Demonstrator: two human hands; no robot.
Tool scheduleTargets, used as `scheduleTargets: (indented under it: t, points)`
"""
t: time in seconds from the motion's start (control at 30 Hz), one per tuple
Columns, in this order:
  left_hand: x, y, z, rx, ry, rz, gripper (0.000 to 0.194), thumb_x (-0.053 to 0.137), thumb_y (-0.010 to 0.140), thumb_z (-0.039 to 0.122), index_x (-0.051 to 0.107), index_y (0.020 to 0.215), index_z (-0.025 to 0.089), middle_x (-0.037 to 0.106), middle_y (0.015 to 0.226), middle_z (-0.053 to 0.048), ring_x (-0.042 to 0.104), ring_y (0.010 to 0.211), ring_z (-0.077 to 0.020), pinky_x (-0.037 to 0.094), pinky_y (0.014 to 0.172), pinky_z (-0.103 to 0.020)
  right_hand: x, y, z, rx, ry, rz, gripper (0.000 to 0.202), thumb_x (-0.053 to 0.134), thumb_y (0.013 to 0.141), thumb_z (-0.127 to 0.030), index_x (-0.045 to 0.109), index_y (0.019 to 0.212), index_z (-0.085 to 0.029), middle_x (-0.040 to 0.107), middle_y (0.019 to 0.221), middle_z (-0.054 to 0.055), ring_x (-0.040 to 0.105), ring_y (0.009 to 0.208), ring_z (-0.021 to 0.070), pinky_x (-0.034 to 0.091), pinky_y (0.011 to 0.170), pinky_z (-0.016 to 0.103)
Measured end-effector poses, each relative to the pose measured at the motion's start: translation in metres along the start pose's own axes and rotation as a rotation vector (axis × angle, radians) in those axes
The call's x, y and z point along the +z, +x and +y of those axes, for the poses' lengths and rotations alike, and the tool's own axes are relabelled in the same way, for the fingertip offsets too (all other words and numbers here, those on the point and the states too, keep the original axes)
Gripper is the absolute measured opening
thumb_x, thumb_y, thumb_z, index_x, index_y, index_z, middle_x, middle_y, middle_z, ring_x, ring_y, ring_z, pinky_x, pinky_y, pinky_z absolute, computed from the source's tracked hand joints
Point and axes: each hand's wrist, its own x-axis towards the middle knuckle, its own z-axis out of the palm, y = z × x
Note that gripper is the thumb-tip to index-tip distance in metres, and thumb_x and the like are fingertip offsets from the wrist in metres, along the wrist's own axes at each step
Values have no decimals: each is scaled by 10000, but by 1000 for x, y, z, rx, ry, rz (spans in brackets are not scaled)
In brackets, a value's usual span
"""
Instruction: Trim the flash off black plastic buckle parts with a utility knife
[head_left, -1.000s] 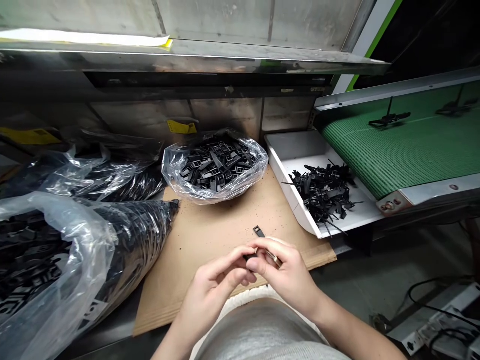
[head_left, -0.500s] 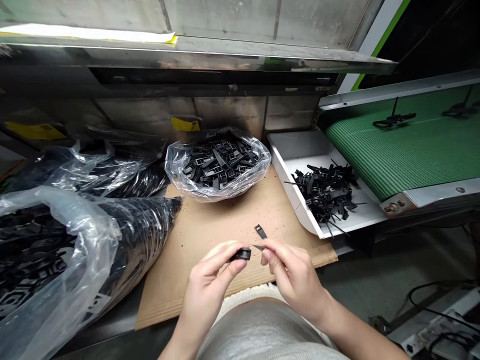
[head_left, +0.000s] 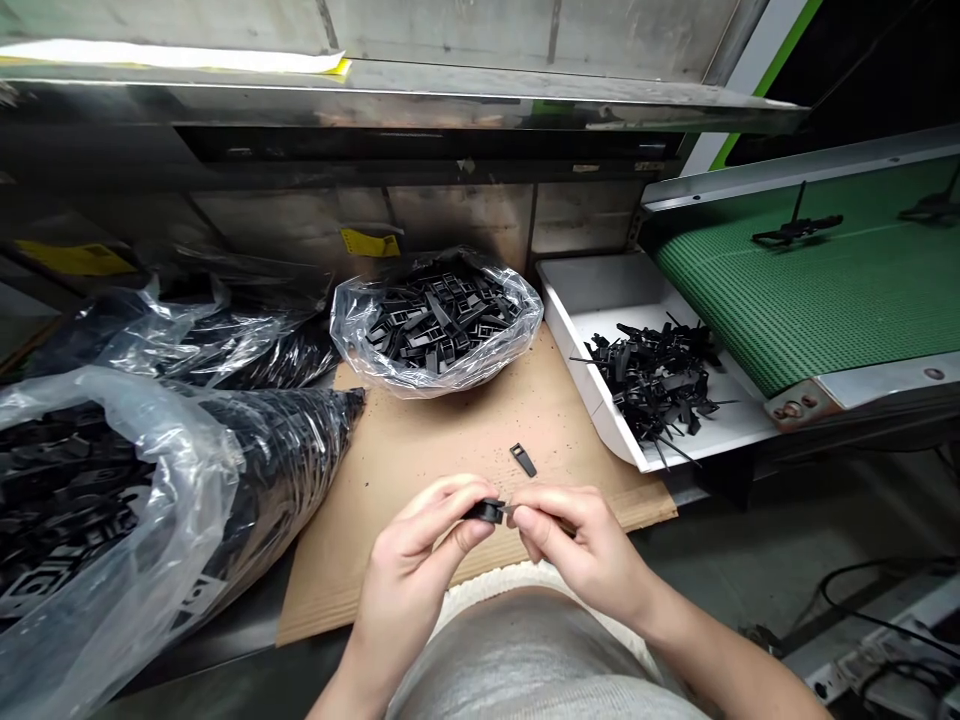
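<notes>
Between the thumb and fingers of my left hand [head_left: 427, 550] is a small black plastic part [head_left: 486, 511], its open end turned to the right. My right hand [head_left: 574, 530] pinches a thin pointed blade [head_left: 511, 508], whose tip touches or nearly touches that end; most of it is hidden by the fingers. Just beyond my hands, a flat black plastic piece with a rectangular slot [head_left: 523, 460] lies on the cardboard sheet [head_left: 420, 440].
A clear bag [head_left: 349, 320] full of black parts sits behind the cardboard. More filled bags [head_left: 277, 450] lie at left. On the right, a white tray [head_left: 600, 410] holds tangled black pieces below a green conveyor belt [head_left: 817, 300] carrying black parts. A metal shelf [head_left: 420, 105] crosses the back.
My right hand has moved slightly left, bringing the blade's tip to the end of the black part. The left hand keeps its hold nearly still. The camera view has shifted a little.
</notes>
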Motion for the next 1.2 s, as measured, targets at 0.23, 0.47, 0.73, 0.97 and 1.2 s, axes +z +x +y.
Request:
scheduleTargets:
  t: [0.23,0.47,0.73,0.97,1.2]
  points:
    - [-3,2,3,50,47,-44,209,592,744,108,694,849,258,654,868,-9,597,852,-154,468,743,-201,-7,1,-3,-36,24,-39,236,420,866,-210,537,668,-158,470,545,-24,438,515,89,361,517,217]
    - [-5,-2,4,115,86,-42,267,575,758,85,670,891,296,639,886,20,586,864,-124,449,749,-165,-10,3,-8,-107,-81,-34,264,415,868,-180,508,622,-168,451,552,-22,424,527,94,350,531,224]
    - [-7,-4,2,137,108,-54,265,574,757,76,662,882,293,629,887,25,584,861,-119,444,752,-157,-9,3,-9,-20,52,-136,260,433,854,-172,492,601,-156,429,537,-37,400,504,75,324,508,209]
    - [-10,-4,3,220,170,-74,267,571,754,71,666,901,272,634,922,7,597,864,-128,448,765,-169,-34,23,-5,290,520,-857,283,471,842,-372,595,790,-123,492,518,-39,331,377,42,280,368,171]
    - [-6,-10,5,63,175,25,213,602,748,136,662,878,293,660,896,41,606,837,-117,466,747,-159,-18,-5,-7,-103,15,-17,261,455,874,-284,652,948,-131,574,784,62,517,723,138,426,645,269]
